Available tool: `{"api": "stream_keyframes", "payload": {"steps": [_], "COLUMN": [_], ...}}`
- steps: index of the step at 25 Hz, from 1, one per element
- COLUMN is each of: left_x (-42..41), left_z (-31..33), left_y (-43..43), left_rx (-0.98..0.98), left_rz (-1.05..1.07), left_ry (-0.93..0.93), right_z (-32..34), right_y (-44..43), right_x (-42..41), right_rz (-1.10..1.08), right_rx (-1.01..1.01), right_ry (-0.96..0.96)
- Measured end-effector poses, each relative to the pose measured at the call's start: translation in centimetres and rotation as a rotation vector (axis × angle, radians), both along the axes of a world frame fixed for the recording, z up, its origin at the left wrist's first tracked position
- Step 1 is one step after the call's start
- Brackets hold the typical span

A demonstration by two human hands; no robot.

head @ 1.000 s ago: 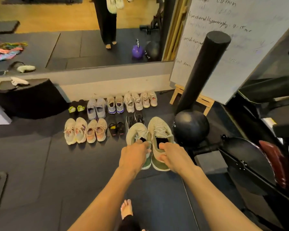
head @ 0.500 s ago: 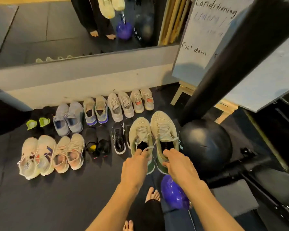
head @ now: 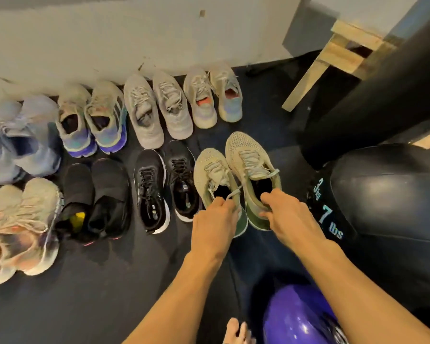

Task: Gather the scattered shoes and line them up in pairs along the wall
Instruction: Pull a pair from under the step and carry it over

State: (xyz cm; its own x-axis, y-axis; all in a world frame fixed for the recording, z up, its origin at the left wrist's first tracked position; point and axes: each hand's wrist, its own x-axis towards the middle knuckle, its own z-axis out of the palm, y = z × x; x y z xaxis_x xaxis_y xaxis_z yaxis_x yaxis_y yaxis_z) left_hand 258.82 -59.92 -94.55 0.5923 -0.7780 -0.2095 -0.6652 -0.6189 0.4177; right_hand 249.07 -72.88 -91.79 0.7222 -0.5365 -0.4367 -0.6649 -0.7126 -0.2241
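Dark floor matting (head: 109, 294) beneath, my left hand (head: 215, 219) and right hand (head: 288, 216) each pinch a heel collar of the green knit sneakers (head: 248, 157): light, floppy, firmest held there, I judge.

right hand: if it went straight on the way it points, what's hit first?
The right hand grips the heel of the right green shoe. Beyond it, the line runs up-left and probably meets the grey shoe with orange lining by the wall first; depth is unclear.
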Motion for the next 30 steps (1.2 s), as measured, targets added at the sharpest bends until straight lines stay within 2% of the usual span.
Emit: {"api": "stream_keyframes", "payload": {"steps": [4, 9, 14, 16, 19, 22, 30], "left_x": [1.2, 2.5, 2.5, 2.3, 2.1, 3.3, 5.6], "left_z": [-6.6, -9.3, -8.6, -6.4, 1.0, 11.8, 54.9], "left_y": [-2.1, -4.5, -6.5, -5.5, -4.7, -5.6, -9.0], "left_rx": [-0.018, 0.075, 0.141, 0.15, 0.04, -0.09, -0.394], "left_rz": [-0.061, -0.047, 0.008, -0.013, 0.071, 0.108, -0.199], "left_ry": [-0.036, -0.087, 0.178, 0.243, 0.256, 0.242, 0.066], "right_z": [-7.2, -10.8, -10.8, -8.5, -1.0, 10.9, 55.1], "right_y": [-1.8, -4.3, -5.1, -4.4, -2.9, -2.5, -3.1], "right_x": [1.4, 4.0, 5.6, 5.9, 6.1, 6.7, 1.5], "right_rz": [-0.013, 0.027, 0.023, -0.013, -0.052, -0.119, -0.293], "right_rx": [-0.025, 0.008, -0.032, -0.063, -0.058, -0.035, -0.202], "right_ry": [0.01, -0.009, 0.249, 0.255, 0.092, -0.098, -0.472]}}
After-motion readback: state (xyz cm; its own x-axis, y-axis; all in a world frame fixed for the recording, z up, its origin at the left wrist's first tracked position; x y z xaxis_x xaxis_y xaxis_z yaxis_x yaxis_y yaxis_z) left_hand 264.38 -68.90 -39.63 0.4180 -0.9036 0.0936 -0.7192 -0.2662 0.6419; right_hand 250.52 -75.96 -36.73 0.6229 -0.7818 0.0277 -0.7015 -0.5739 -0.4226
